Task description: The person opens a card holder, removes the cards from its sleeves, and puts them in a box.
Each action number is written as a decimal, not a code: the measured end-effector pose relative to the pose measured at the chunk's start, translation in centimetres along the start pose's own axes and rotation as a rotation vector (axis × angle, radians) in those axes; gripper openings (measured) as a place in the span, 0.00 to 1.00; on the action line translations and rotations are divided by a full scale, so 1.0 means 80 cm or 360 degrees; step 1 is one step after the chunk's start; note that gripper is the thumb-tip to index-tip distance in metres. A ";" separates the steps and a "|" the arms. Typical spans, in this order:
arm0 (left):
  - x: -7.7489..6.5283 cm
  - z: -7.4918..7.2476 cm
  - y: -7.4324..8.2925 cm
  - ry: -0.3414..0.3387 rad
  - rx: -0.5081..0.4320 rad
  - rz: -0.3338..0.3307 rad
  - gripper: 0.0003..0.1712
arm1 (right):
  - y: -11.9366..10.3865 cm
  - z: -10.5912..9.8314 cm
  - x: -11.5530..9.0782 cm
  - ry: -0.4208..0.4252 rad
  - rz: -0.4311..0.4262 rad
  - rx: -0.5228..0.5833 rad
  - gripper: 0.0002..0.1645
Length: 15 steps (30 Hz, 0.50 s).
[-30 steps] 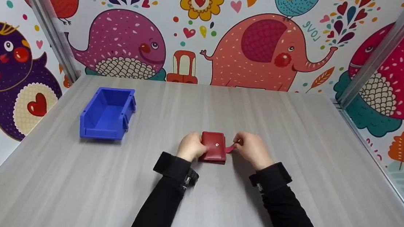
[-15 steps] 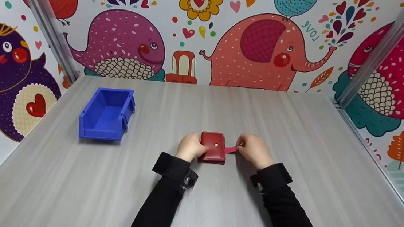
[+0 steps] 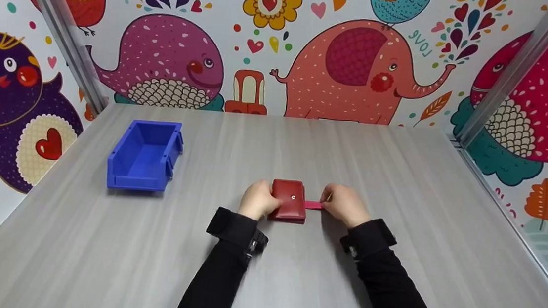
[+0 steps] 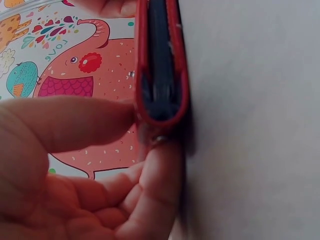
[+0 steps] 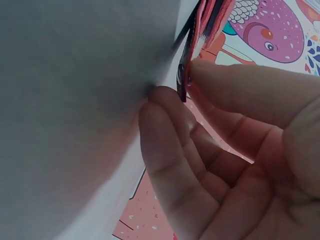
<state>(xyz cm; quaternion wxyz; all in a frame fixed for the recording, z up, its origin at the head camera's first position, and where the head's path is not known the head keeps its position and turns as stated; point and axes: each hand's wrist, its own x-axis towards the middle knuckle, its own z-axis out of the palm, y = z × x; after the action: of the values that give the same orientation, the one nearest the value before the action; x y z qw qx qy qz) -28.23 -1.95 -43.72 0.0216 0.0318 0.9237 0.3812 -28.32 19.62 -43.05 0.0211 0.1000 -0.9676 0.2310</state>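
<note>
Tabletop (image 3: 72, 245), bin (image 3: 136, 183) left of wallet (image 3: 288, 205)

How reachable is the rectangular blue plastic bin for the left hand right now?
Likely yes: nothing visible stands between the left hand and the blue bin, though that hand grips the flat red leather-look wallet and may need to release it.

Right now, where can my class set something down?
Bare table: between the blue bin and left hand; behind the red wallet, toward the elephant-print wall; right of the right hand. Crowded: the wallet and its strap, between both hands.
</note>
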 end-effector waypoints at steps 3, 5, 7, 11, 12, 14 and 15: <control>0.000 0.000 0.000 0.0002 0.0002 0.0001 0.08 | 0.000 0.000 0.001 -0.0010 -0.0020 -0.0018 0.04; 0.000 0.000 0.000 0.0003 0.0002 -0.0003 0.08 | 0.000 0.000 0.002 -0.0015 -0.0039 -0.0037 0.04; 0.000 0.000 0.001 0.0000 -0.0007 -0.0010 0.08 | -0.001 0.000 0.002 -0.0016 -0.0061 -0.0060 0.04; -0.002 -0.001 0.002 0.0009 0.0003 -0.0003 0.07 | -0.003 0.000 0.002 -0.0018 -0.0088 -0.0090 0.04; -0.001 0.000 0.002 0.0015 0.0018 0.0006 0.07 | -0.003 0.000 0.002 -0.0016 -0.0101 -0.0096 0.04; -0.001 0.000 0.003 0.0032 0.0055 0.0025 0.06 | -0.003 0.000 0.001 -0.0013 -0.0111 -0.0102 0.05; -0.001 0.001 0.003 0.0048 0.0083 0.0037 0.06 | -0.004 0.001 0.001 -0.0010 -0.0116 -0.0104 0.05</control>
<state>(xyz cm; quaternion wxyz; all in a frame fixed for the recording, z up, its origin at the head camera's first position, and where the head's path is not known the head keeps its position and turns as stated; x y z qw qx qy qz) -28.17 -1.72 -43.56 0.0025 0.0373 0.9332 0.3575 -28.37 19.33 -42.95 0.0298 0.1352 -0.9703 0.1981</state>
